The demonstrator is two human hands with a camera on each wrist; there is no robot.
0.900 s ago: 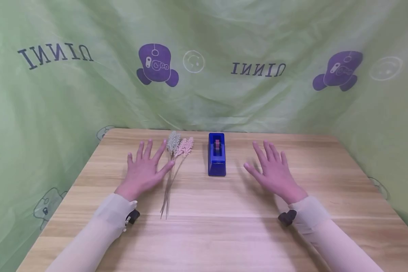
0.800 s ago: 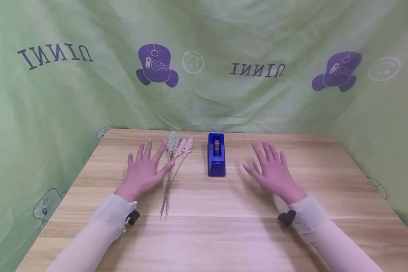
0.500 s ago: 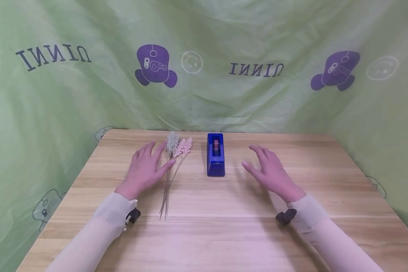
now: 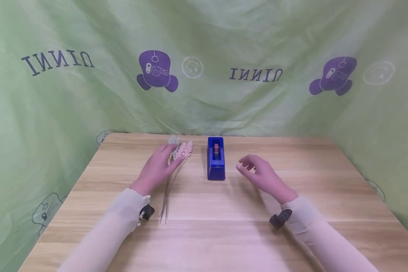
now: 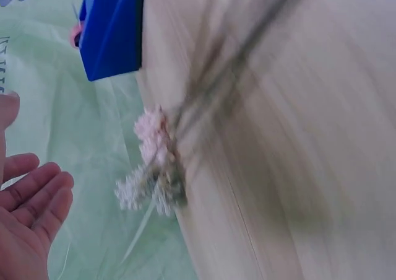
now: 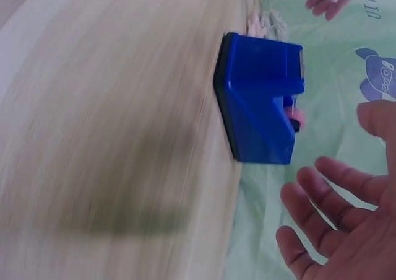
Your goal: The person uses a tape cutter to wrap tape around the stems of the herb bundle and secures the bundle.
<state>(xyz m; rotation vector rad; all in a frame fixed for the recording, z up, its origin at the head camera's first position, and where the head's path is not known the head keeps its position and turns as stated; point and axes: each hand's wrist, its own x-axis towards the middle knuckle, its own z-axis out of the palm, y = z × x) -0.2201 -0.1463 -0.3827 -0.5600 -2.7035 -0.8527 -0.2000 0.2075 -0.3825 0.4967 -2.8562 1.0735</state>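
Pink (image 4: 184, 150) and grey (image 4: 174, 140) artificial flower sprigs lie on the table with their thin stems toward me. My left hand (image 4: 156, 166) is above them, covering part of the grey heads. In the left wrist view, that hand (image 5: 34, 209) has relaxed, slightly bent fingers, apart from the flowers and holding nothing. A blue tape dispenser (image 4: 216, 170) with a pinkish roll stands right of the flowers. My right hand (image 4: 265, 177) hovers to its right. The right wrist view shows loosely bent fingers (image 6: 309, 209) with a gap to the dispenser (image 6: 260, 100).
The wooden table (image 4: 210, 241) extends toward me and to both sides. Behind it and at its sides hangs a green curtain (image 4: 204, 102) with purple bear prints. A dark wrist camera (image 4: 280, 219) sits on the right sleeve, and another (image 4: 147, 212) on the left.
My left hand has moved right, over the flowers, and its spread fingers have drawn together. The right hand has shifted slightly left toward the dispenser, its fingers bending. Flowers and dispenser stay in place.
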